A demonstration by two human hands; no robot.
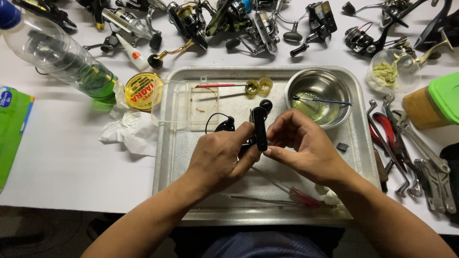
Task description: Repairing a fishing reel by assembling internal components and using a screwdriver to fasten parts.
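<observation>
Over a metal tray [181,153], my left hand [217,157] grips a black fishing reel [258,125] from the left, its handle knob pointing away from me. My right hand [301,143] pinches the reel's lower part from the right with fingertips closed on it. A thin wire bail curves out to the left of the reel. A red-handled screwdriver [296,193] lies on the tray beneath my right wrist.
A steel bowl [319,81] of liquid holding a blue-handled tool sits at the tray's back right. Wrenches and pliers [406,143] lie to the right, several reels [229,19] along the back, and a plastic bottle [62,55], yellow tin [142,91] and crumpled tissue [129,129] to the left.
</observation>
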